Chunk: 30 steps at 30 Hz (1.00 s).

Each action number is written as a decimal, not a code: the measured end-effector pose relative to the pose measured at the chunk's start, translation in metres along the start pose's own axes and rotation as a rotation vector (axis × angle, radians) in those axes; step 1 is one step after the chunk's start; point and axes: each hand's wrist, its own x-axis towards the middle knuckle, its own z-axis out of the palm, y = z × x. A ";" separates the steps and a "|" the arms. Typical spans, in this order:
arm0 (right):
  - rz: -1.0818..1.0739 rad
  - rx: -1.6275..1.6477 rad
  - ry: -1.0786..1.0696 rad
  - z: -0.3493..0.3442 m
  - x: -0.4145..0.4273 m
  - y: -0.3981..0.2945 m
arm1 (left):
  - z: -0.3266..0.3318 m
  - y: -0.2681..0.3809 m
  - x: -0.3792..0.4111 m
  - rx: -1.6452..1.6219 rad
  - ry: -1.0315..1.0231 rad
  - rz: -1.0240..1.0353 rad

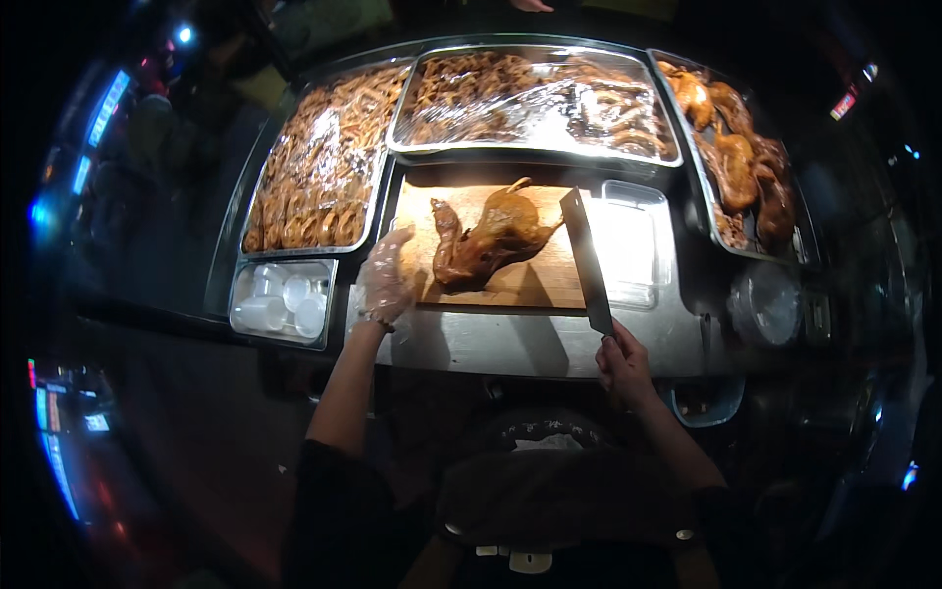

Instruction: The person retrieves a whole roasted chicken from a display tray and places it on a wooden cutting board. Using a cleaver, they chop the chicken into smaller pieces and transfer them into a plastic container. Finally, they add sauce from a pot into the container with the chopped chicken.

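Observation:
A whole cooked duck point(500, 239), glossy brown, lies on a wooden cutting board point(541, 287) with its neck folded at the left. My right hand point(624, 364) grips the handle of a cleaver point(589, 265), whose long blade points away from me along the board's right edge. In a clear plastic glove, my left hand point(388, 276) rests at the board's left edge, apart from the duck. Its fingers look loosely extended and hold nothing. Just right of the blade sits a clear plastic takeaway container point(634, 247) on the steel counter point(486, 342).
Film-covered trays of cut meat stand at the left point(324, 158) and back point(541, 103). Whole birds fill a right-hand tray point(743, 162). A metal bin of plastic cups point(283, 302) stands front left, stacked plastic lids or bowls point(765, 305) front right. Another person's hand point(531, 5) shows at the top.

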 end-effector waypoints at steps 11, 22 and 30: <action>0.039 -0.047 -0.228 0.093 0.053 -0.007 | 0.124 -0.067 0.027 -0.435 -0.319 -0.542; -0.272 -0.713 -0.061 0.033 0.029 0.002 | 0.109 -0.054 0.040 -1.145 -0.165 -1.036; -0.341 -0.894 0.257 0.039 0.047 0.022 | 0.056 -0.055 0.020 -0.995 0.417 -0.921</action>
